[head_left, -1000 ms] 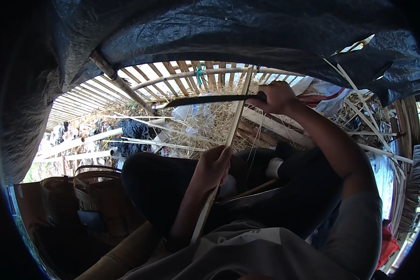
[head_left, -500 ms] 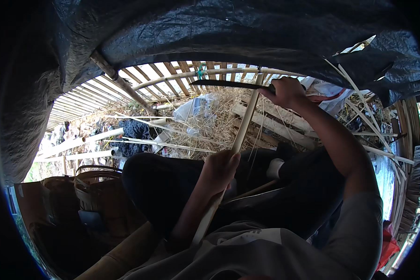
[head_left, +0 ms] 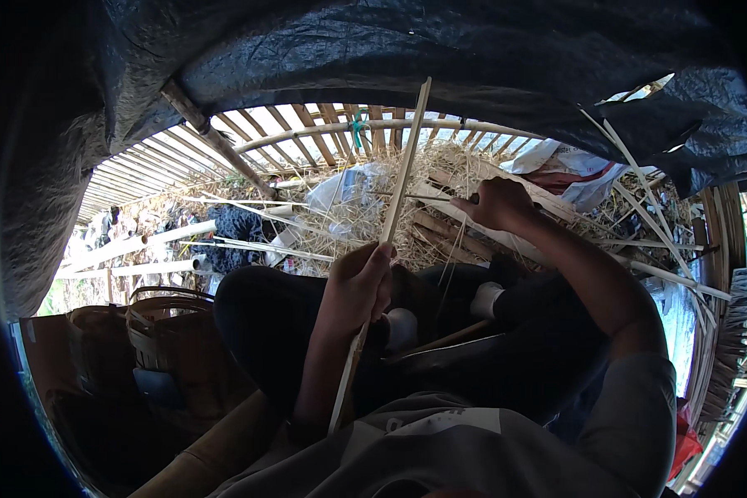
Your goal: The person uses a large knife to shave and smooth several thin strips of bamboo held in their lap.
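Note:
My left hand [head_left: 361, 286] is closed round the lower half of a long split bamboo strip [head_left: 405, 166]. The strip stands steeply over my lap, its top leaning slightly right and its lower end close to my shirt. In my right hand [head_left: 504, 204] is the handle of a long knife [head_left: 432, 197]. Its blade points left, seen almost edge-on as a thin line, and crosses the strip above my left hand. Whether blade and strip touch I cannot tell.
Straw and shavings [head_left: 440, 162] cover the ground ahead, with split bamboo pieces [head_left: 452, 236] among them. Woven baskets [head_left: 170, 332] stand at the left beside a thick bamboo pole [head_left: 216, 444]. A dark tarp [head_left: 373, 58] hangs overhead; loose strips [head_left: 651, 191] lean at the right.
My right hand has come down and nearer with the knife, whose blade has turned from broadside to nearly edge-on. My left hand has shifted slightly left, and the strip stands more upright.

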Action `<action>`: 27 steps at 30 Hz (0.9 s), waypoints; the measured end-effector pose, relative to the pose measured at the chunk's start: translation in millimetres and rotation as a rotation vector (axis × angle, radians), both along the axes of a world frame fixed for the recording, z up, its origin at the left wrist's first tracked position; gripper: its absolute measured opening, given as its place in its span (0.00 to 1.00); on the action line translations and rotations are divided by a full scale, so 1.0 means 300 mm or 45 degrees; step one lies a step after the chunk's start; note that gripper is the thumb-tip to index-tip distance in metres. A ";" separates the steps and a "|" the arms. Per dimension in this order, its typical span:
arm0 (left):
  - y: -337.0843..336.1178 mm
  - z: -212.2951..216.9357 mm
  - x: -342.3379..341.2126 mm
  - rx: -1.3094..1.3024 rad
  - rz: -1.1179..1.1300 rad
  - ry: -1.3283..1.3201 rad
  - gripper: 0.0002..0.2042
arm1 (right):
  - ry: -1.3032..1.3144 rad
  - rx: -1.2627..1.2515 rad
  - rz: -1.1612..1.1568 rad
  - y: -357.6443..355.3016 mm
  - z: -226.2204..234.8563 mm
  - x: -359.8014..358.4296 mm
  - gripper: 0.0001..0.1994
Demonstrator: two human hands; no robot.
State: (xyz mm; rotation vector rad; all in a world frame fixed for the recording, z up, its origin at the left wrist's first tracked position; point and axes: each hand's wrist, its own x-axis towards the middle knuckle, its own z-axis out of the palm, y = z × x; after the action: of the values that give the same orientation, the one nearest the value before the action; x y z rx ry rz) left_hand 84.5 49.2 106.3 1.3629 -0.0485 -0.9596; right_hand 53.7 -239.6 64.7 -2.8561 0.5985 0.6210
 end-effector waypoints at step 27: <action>-0.021 -0.093 -0.016 -0.758 -0.020 0.866 0.12 | -0.527 0.170 0.558 0.178 0.191 -0.002 0.32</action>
State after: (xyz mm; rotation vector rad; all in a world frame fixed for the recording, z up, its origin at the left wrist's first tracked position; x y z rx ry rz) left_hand 79.7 42.9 78.4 0.4555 0.1608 -1.2548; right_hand 53.2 -186.3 122.0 -2.8682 -0.1302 0.0972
